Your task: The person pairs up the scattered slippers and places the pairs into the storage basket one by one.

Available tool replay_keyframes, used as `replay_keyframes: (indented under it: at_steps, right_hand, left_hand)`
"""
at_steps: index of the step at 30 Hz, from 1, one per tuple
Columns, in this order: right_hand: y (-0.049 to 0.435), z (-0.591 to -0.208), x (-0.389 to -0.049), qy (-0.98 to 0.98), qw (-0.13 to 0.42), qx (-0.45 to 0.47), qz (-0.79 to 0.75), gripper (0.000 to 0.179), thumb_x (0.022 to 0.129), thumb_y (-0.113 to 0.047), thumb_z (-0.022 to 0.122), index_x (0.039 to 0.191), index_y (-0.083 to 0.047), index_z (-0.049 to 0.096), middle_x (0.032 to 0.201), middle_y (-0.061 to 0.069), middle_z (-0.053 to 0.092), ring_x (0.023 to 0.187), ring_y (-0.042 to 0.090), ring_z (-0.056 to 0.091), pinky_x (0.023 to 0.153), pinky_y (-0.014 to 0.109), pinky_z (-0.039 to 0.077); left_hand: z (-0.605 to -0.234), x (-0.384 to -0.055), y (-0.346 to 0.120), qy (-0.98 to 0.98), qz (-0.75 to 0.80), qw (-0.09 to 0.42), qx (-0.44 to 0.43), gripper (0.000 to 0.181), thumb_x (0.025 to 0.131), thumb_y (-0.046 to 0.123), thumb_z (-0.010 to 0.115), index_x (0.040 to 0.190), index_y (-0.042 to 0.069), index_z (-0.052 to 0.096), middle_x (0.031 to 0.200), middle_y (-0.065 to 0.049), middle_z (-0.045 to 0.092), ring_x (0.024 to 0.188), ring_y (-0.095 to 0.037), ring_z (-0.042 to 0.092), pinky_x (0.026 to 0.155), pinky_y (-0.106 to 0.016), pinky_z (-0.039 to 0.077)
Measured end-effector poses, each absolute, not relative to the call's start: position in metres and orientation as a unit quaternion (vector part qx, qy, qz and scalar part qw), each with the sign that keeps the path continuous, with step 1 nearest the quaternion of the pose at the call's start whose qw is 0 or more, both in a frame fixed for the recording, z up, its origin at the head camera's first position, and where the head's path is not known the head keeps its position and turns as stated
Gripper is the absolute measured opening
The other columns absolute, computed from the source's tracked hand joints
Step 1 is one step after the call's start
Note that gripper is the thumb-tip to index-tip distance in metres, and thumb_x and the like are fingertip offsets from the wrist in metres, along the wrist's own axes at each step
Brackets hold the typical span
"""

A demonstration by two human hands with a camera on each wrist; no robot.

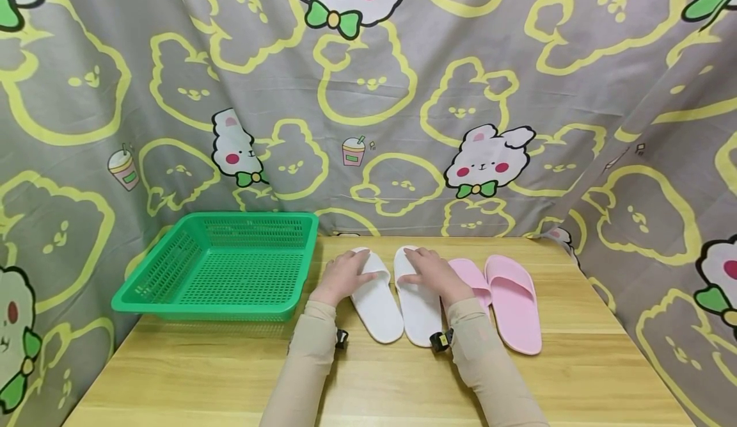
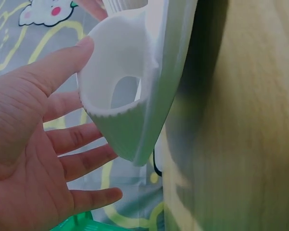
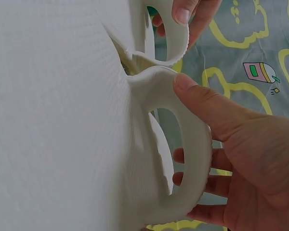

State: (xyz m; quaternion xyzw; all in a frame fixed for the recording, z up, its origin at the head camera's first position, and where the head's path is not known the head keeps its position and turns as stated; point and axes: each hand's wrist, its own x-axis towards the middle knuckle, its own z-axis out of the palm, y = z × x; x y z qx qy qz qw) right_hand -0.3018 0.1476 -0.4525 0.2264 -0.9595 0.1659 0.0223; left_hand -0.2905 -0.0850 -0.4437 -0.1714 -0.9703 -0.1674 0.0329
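Observation:
A pair of white open-toed slippers, the left white slipper [image 1: 377, 312] and the right white slipper [image 1: 420, 315], lies side by side on the wooden table. My left hand [image 1: 343, 276] is over the left one; in the left wrist view its thumb [image 2: 70, 60] touches the strap [image 2: 118, 48] while the other fingers spread loosely along the outer side. Over the right one is my right hand [image 1: 434, 276]. Its thumb [image 3: 197, 91] rests on the strap [image 3: 195, 139] in the right wrist view, and its fingertips show beyond the strap, partly hidden.
Pink slippers, a nearer one [image 1: 475, 280] and an outer one [image 1: 512, 312], lie right of the white pair, the nearer partly covered by my right arm. A green perforated basket [image 1: 215, 312] stands at the left. Behind the table [image 1: 386, 382] hangs a patterned curtain [image 1: 397, 139].

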Motion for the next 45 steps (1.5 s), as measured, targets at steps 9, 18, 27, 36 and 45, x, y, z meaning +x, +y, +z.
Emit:
replay_keyframes:
  at_steps: [9, 18, 27, 36, 45]
  right_hand:
    - [0.148, -0.448, -0.301, -0.96, 0.044, 0.224, 0.166, 0.077, 0.076, -0.054, 0.059, 0.137, -0.011, 0.038, 0.132, 0.016, 0.046, 0.118, 0.036, 0.044, 0.095, 0.051, 0.039]
    - [0.149, -0.444, -0.294, -0.959, 0.057, 0.217, 0.175, 0.075, 0.076, -0.054, 0.06, 0.134, -0.011, 0.042, 0.13, 0.015, 0.048, 0.117, 0.034, 0.046, 0.095, 0.049, 0.04]
    - [0.153, -0.443, -0.289, -0.959, 0.074, 0.205, 0.183, 0.075, 0.075, -0.057, 0.059, 0.134, -0.013, 0.042, 0.129, 0.015, 0.049, 0.116, 0.035, 0.046, 0.094, 0.05, 0.041]
    - [0.157, -0.439, -0.286, -0.959, 0.094, 0.2, 0.178, 0.074, 0.076, -0.056, 0.059, 0.133, -0.012, 0.043, 0.124, 0.016, 0.052, 0.113, 0.034, 0.049, 0.092, 0.049, 0.042]
    - [0.164, -0.435, -0.283, -0.955, 0.126, 0.2, 0.18, 0.072, 0.076, -0.052, 0.062, 0.131, -0.008, 0.046, 0.118, 0.016, 0.056, 0.107, 0.034, 0.052, 0.089, 0.048, 0.044]
  left_hand:
    - [-0.436, -0.288, -0.085, -0.97, -0.16, 0.055, -0.174, 0.062, 0.081, 0.051, 0.057, 0.133, 0.02, 0.044, 0.126, -0.01, 0.054, 0.114, -0.029, 0.052, 0.092, -0.051, 0.039]
    - [-0.431, -0.285, -0.084, -0.969, -0.15, 0.073, -0.18, 0.06, 0.081, 0.051, 0.057, 0.131, 0.021, 0.046, 0.124, -0.009, 0.055, 0.111, -0.029, 0.054, 0.091, -0.051, 0.04]
    - [-0.428, -0.284, -0.086, -0.969, -0.159, 0.072, -0.173, 0.059, 0.081, 0.049, 0.058, 0.131, 0.02, 0.046, 0.125, -0.008, 0.055, 0.114, -0.028, 0.052, 0.094, -0.051, 0.038]
    - [-0.425, -0.283, -0.089, -0.967, -0.159, 0.082, -0.181, 0.057, 0.081, 0.047, 0.059, 0.13, 0.019, 0.047, 0.125, -0.009, 0.054, 0.114, -0.029, 0.052, 0.092, -0.052, 0.039]
    - [-0.422, -0.279, -0.089, -0.968, -0.153, 0.085, -0.182, 0.057, 0.081, 0.046, 0.059, 0.129, 0.018, 0.048, 0.125, -0.009, 0.055, 0.113, -0.029, 0.052, 0.091, -0.052, 0.04]
